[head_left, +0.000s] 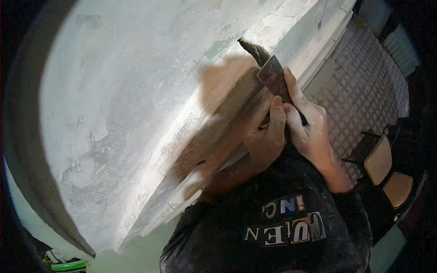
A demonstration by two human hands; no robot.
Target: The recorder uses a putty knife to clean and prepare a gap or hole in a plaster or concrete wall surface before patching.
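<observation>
A putty knife with a flat, dark, squarish blade is gripped in my right hand. The right index finger lies stretched along its side, and the other fingers are wrapped round the handle. One blade corner is at a dark, ragged gap in the wall's edge. My left hand is closed close beside the knife, thumb upward near the blade's lower end. What lies inside those left fingers is hidden. Both hands are dusted white. The pale plastered wall has rough, patchy plaster along its bright edge.
A ledge runs beside the wall edge. Grid-patterned tiled floor lies to the right, with tan-padded chairs at the lower right. A green round rim shows at the lower left. My shadow falls across the wall edge.
</observation>
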